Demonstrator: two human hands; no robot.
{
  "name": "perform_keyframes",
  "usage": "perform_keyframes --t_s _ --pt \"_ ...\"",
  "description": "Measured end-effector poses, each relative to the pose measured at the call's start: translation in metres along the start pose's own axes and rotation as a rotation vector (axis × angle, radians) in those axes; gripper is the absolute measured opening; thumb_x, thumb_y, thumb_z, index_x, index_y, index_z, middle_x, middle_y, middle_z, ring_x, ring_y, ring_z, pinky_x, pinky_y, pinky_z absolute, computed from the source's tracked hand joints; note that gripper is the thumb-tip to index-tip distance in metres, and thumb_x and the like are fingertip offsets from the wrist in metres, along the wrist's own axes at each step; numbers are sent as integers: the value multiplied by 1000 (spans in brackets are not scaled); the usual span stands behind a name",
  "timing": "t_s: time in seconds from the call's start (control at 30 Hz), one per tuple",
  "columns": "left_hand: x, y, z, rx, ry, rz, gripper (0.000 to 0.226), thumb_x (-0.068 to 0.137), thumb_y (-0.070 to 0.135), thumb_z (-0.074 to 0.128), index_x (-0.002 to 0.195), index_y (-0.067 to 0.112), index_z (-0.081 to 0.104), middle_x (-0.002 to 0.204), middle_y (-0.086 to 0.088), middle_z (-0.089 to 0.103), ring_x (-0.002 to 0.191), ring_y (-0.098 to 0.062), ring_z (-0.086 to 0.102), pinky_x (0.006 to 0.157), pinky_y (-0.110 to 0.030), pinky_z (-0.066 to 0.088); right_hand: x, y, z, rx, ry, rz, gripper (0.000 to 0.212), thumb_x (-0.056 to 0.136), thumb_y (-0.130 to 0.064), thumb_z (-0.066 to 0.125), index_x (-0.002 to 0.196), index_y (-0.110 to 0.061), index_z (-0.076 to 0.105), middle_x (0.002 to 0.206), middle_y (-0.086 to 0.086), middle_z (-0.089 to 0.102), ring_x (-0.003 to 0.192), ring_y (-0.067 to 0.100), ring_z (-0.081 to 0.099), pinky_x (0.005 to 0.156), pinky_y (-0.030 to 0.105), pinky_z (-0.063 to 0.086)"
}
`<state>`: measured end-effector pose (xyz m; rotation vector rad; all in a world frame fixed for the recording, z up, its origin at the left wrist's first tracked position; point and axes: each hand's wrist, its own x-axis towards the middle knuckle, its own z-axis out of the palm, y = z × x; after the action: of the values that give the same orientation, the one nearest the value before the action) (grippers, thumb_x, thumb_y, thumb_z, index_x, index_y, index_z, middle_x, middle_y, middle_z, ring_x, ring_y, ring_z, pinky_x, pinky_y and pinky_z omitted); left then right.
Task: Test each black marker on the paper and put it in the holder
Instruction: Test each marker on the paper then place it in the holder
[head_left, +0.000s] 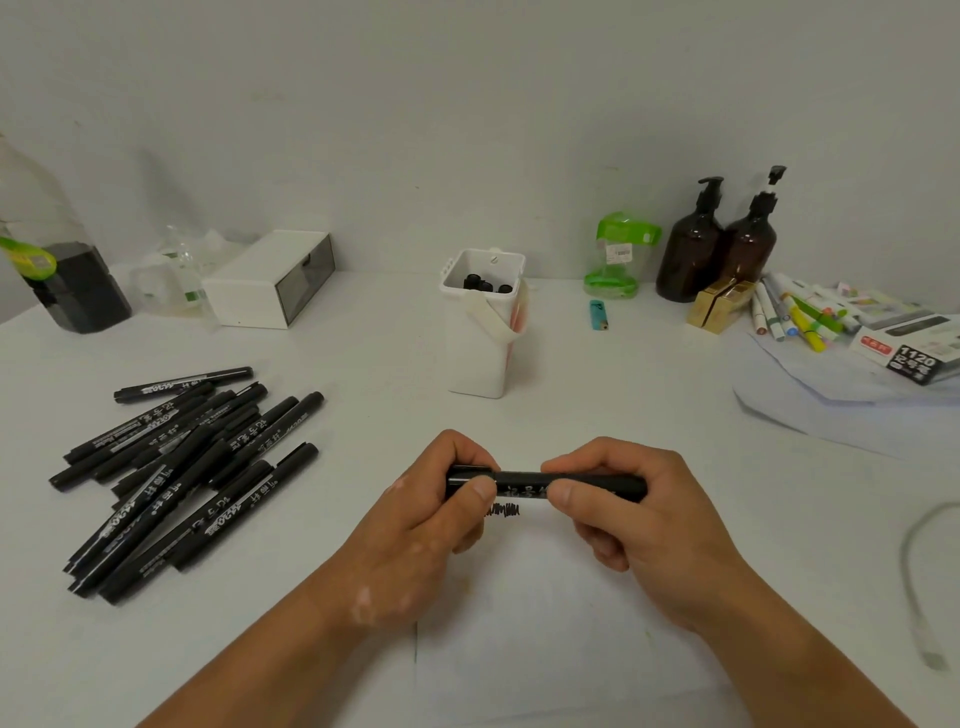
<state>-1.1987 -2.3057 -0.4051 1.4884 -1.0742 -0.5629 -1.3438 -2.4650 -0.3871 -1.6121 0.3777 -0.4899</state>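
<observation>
While hands (421, 514) (628, 514) grip marker (519, 479), marker pile (176, 467) left, holder (475, 364) beyond, lighter (598, 314) back-right.

We see a white drawer box (270, 280) along the table's (363, 353) far edge, a clear bottle of dark liquid (57, 260) at its far left corner, two brown pump bottles (719, 249) far right, a blue lighter (598, 315) before a green container (618, 254), a white cable (919, 571) near the right edge
</observation>
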Motion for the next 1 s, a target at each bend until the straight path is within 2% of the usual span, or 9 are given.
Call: perform_keyframes --t_s 0.1,0.23,0.5,0.6,0.67,0.73,0.8,0.9,1.0 --pt "0 2 3 -70 28 -1 24 88 47 48 94 24 53 65 -2 47 64 -19 41 63 -30 39 0 2 6 27 49 -57 22 65 -35 77 82 -20 77 49 -4 47 43 15 38 43 22 33" --pt "-2 5 4 -101 12 0 23 88 46 48 91 23 52 65 -3 45 63 -20 40 63 -29 40 0 0 8 5 57 -116 20 66 -37 74 77 -21 75 46 -6 47 41 14 39 43 20 34" --pt "0 -1 3 -160 36 -22 26 87 43 52 97 19 53 65 0 48 65 -22 42 68 -39 40 -1 4 11 54 16 -80 18 70 -34 76 81 -20 75 49 -6 47 43 13 38 44 22 33" --pt "6 0 3 -367 133 -33 24 82 36 62 99 19 59 61 1 49 60 -22 45 66 -41 42 -1 4 16 21 32 -80 17 75 -37 76 89 -26 78 55 -7 52 49 12 42 47 22 38" --pt "9 0 4 -554 150 -33 26 80 28 69 102 15 64 61 0 49 59 -20 50 65 -36 47 0 2 19 -4 33 -104 21 75 -44 74 93 -33 77 62 1 58 52 12 45 49 22 41" --pt "11 -1 5 -620 141 -45 27 80 23 73 105 14 69 67 -3 52 63 -19 57 67 -31 51 0 3 22 -50 30 -127 17 81 -43 71 96 -38 74 71 8 64 53 11 48 50 23 43" --pt "12 -3 6 -647 158 -65 24 79 20 74 102 14 72 71 -5 55 64 -19 60 67 -29 53 -2 6 24 -131 28 -134 15 84 -46 66 98 -40 69 73 1 65 55 7 51 54 19 44" --pt "13 -3 1 -600 230 -73 30 71 28 80 97 15 75 70 -4 60 64 -17 59 67 -27 52 -4 8 24 -315 56 -142 24 83 -58 58 96 -38 63 71 -17 62 63 1 54 60 12 43" --pt "11 -4 -8 -429 281 -39 34 70 39 80 97 18 75 84 -2 69 73 -18 62 71 -25 51 -4 3 18 -422 207 -212 24 79 -59 62 93 -40 66 85 -16 68 82 9 62 70 13 45"
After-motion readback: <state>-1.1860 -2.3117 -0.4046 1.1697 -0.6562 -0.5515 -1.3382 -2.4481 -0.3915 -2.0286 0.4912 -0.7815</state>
